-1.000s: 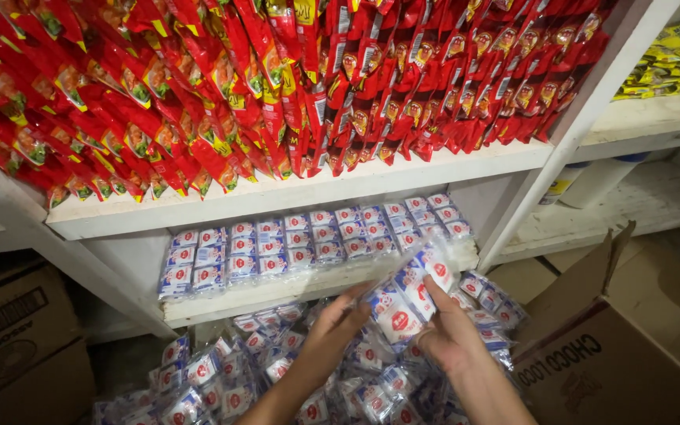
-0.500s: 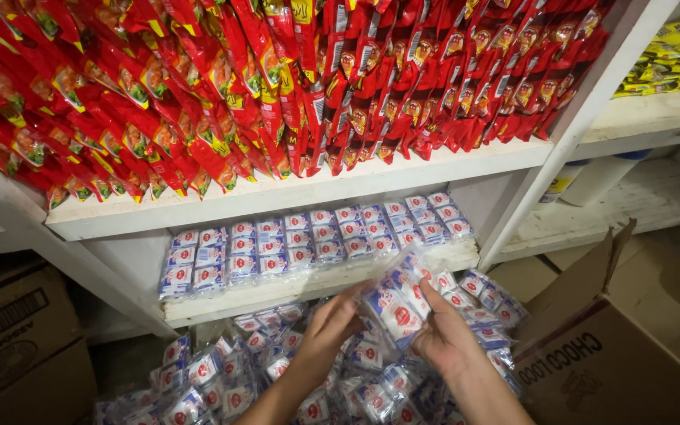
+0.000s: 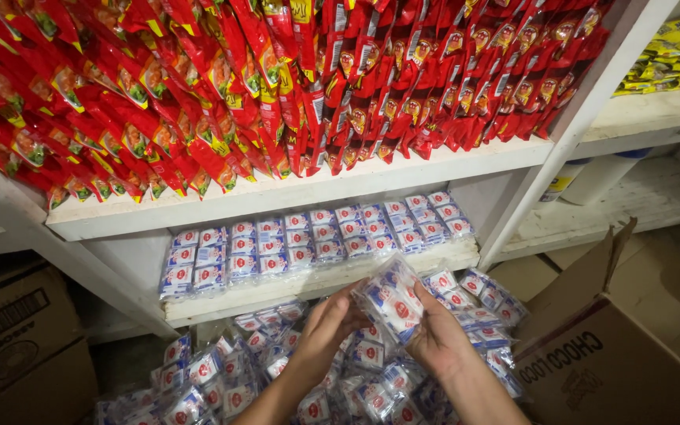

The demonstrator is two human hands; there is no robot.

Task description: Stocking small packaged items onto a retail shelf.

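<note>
Clear sachet pack — gripped between left hand, right hand.

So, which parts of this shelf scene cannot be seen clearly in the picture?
Head view only:
- Left hand and right hand: palms hidden behind the clear pack of small blue-and-white sachets they hold.
- Brown cardboard box: cut off by the frame edge.
- White plastic bottles: partly hidden by the white shelf post.

top shelf: red snack packets, jam-packed
3 o'clock: open cardboard box
9 o'clock: another carton
1 o'clock: yellow packets
</note>
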